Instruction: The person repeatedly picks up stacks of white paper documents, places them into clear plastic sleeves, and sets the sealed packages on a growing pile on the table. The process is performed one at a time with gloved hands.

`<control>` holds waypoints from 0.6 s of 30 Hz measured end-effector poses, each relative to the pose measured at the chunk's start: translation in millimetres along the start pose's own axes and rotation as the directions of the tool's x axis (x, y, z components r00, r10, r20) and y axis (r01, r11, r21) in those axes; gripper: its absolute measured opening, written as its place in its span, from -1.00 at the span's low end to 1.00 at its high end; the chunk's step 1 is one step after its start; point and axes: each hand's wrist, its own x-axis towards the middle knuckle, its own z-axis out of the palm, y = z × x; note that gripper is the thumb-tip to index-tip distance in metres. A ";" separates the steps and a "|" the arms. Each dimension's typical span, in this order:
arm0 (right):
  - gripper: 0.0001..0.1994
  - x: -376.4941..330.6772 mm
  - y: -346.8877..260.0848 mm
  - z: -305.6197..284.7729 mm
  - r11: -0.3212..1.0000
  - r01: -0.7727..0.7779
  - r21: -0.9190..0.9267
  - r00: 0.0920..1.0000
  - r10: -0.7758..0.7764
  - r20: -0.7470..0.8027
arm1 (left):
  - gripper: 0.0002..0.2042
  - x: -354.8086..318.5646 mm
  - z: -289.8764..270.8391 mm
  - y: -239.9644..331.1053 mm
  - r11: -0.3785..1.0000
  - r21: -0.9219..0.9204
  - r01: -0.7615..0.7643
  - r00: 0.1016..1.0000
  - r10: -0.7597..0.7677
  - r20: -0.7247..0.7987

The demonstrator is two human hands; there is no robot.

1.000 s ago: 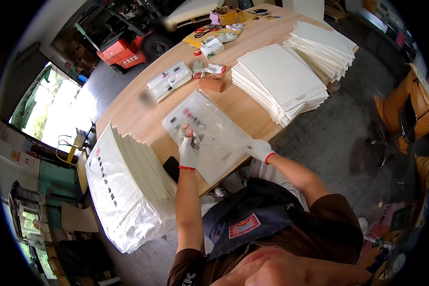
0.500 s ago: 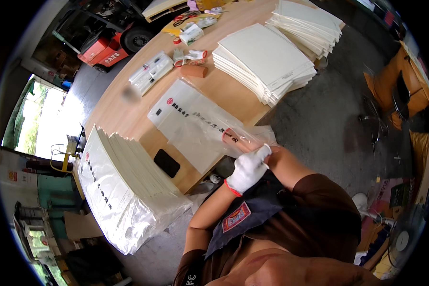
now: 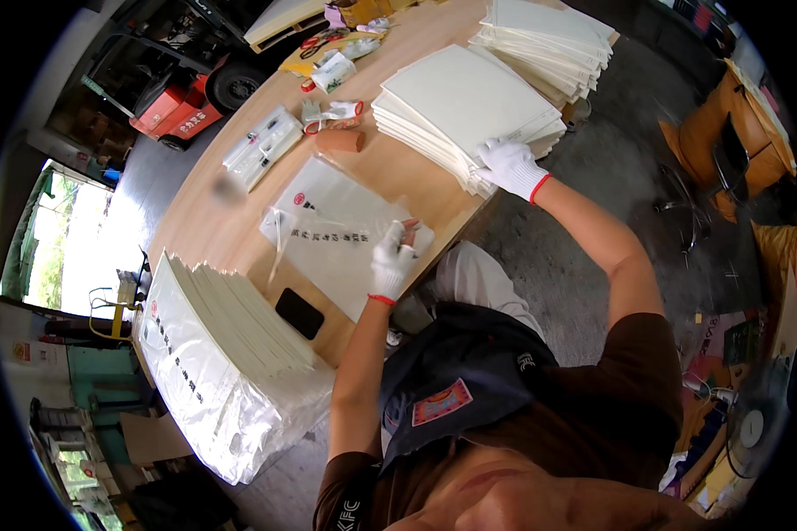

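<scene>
Both hands, left (image 3: 391, 261) and right (image 3: 507, 165), wear white knit gloves with red cuffs; brown short-sleeved shirt, dark apron bearing a patch.

White gloves (image 3: 508, 165) with red cuffs, cream sheets (image 3: 462, 93), black phone (image 3: 298, 313)

Single fisheye view from the head, looking steeply down and forward over the light wooden tabletop (image 3: 212, 212), near enough to catch both forearms; edges bend outward.

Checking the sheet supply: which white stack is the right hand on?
The right hand rests on the nearer stack, at its front corner; the farther stack lies untouched beyond it.
</scene>
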 end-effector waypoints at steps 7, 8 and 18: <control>-0.77 -21.0 -32.1 -67.9 0.922 0.382 -0.058 0.914 -0.386 -0.122 | -0.56 44.3 41.7 48.4 0.615 -0.706 0.352 0.927 -0.124 0.354; -0.76 -43.0 -59.2 -82.7 0.907 0.414 -0.073 0.909 -0.416 -0.010 | -0.59 47.0 41.5 37.0 0.555 -0.752 0.354 0.935 -0.222 0.276; -0.55 -90.9 -31.7 39.2 -0.729 -0.326 0.602 0.941 -0.189 0.281 | -0.53 -10.9 -38.1 72.5 0.953 -0.095 0.288 0.946 -0.268 0.185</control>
